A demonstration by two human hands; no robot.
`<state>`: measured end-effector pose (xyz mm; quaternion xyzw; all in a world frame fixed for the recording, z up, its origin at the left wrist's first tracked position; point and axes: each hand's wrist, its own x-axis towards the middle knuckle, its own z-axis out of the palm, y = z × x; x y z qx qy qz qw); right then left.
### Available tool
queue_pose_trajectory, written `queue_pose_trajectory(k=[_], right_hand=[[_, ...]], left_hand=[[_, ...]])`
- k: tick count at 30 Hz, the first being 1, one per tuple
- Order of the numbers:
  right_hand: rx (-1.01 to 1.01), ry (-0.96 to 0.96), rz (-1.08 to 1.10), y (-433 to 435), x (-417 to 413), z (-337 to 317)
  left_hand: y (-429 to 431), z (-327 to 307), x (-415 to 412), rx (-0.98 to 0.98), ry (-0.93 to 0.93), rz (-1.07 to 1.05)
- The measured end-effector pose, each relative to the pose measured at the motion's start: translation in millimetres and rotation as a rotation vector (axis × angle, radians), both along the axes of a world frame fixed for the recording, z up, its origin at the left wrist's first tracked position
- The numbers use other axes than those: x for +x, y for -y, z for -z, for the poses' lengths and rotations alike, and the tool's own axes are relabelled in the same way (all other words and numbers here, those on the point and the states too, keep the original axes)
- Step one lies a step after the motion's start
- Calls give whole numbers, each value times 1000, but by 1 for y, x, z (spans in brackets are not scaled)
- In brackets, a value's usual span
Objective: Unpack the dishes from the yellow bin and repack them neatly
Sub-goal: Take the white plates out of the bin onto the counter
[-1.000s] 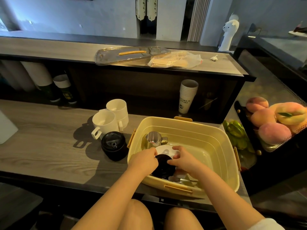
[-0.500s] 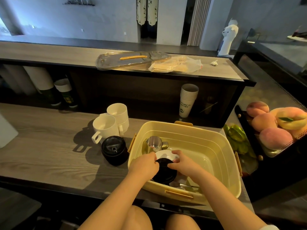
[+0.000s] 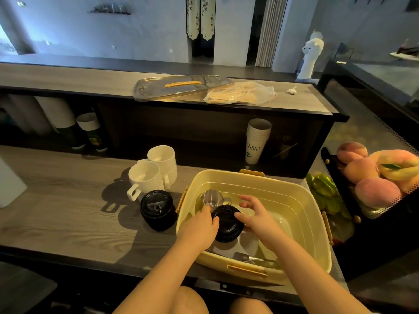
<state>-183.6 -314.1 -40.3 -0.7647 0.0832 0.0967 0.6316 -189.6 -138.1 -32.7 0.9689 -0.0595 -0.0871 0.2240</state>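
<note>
Lifting from the yellow bin point(image 3: 260, 180) is under way: the black lidded cup point(image 3: 227, 223), low in the bin a second ago, has been raised and is gripped at its side by the left hand point(image 3: 199, 226). The right hand point(image 3: 256, 217), earlier wrapped on it, is now spread loose. Unpacking is judged partly done, with a second black cup point(image 3: 157, 209) and white mugs point(image 3: 147, 177) set on the counter point(image 3: 68, 211). The saucer seen earlier is hidden by the hands, and the cutlery point(image 3: 249, 258) is barely made out.
</note>
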Motion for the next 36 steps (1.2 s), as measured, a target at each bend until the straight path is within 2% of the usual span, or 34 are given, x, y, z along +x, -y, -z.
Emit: queue_pose_trajectory(k=[8,19,29,32,36], right_hand=[[39,68,39,-1,-1,-1],[123,-21,66,-2,2,-4],[399,-102,-74,2,0,-19],[378,-109,-69,0,-1,-24],[274,-9,-2,-17,3,-44]], left_hand=[[1,-1,1,-72,9,-48],[-1,-4,4,-182,110,-120],[-5,-7,6,-426,134,-248],[-6,-10,6,-532,169,-276],[-7,-23,1,-623,292,-313]])
